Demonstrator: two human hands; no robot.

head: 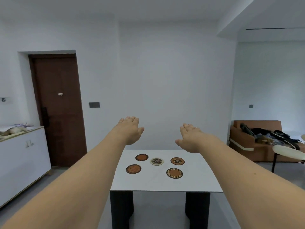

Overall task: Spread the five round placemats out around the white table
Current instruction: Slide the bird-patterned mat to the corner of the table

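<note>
Hovering both hands, left [130, 129] and right [192, 138], above the surface's [198, 182] far edge, grip spread, holding nothing; five placemats [156, 161] are sitting apart mid-surface, looking already spread.

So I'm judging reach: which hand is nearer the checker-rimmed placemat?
Right. The right hand is raised above and beyond the checker-rimmed placemat, slightly to its right; the left hand is raised further off on its left side.
</note>
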